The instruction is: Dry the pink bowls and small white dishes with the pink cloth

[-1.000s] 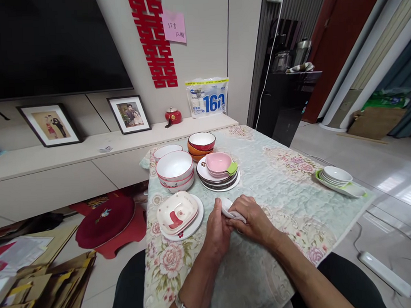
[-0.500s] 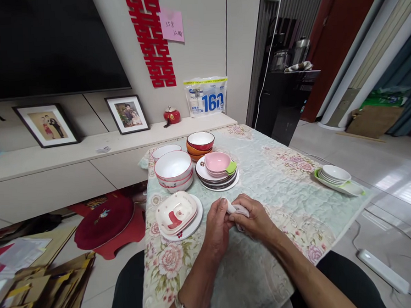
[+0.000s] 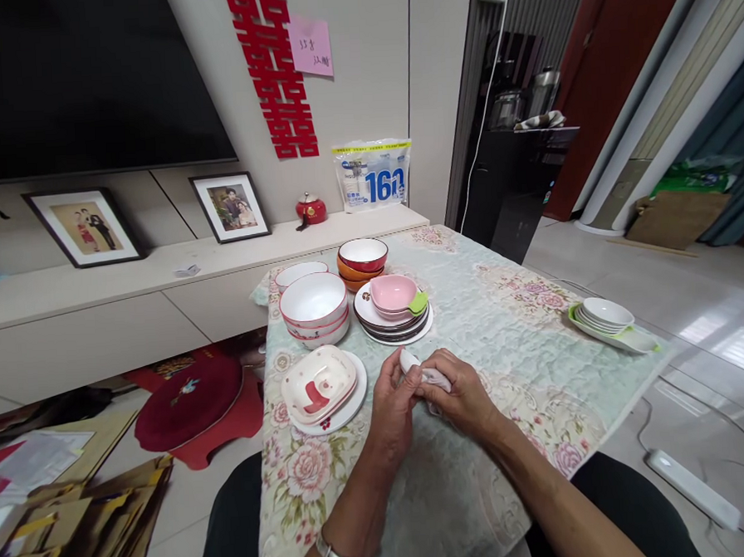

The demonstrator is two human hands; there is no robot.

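Note:
My left hand is closed around a small, smooth white piece, mostly covered by the fingers, so I cannot make out its kind. A crumpled white cloth is gripped in my right hand, pressed against that piece. Both hands meet just above the table's near part. Left of them, a rounded-square dish with a red pattern rests on a white plate. Beyond the hands, a pink bowl with a green handle tops a stack of dark-rimmed plates.
White bowls with red rims and red and orange bowls stand stacked at the table's far left. Small white dishes sit on a green-edged long dish at the right edge. A floral cloth covers the table.
The white piece has turned between my fingers and shows tilted differently, with the left fingertips shifted slightly. The stacks of dishes have not moved.

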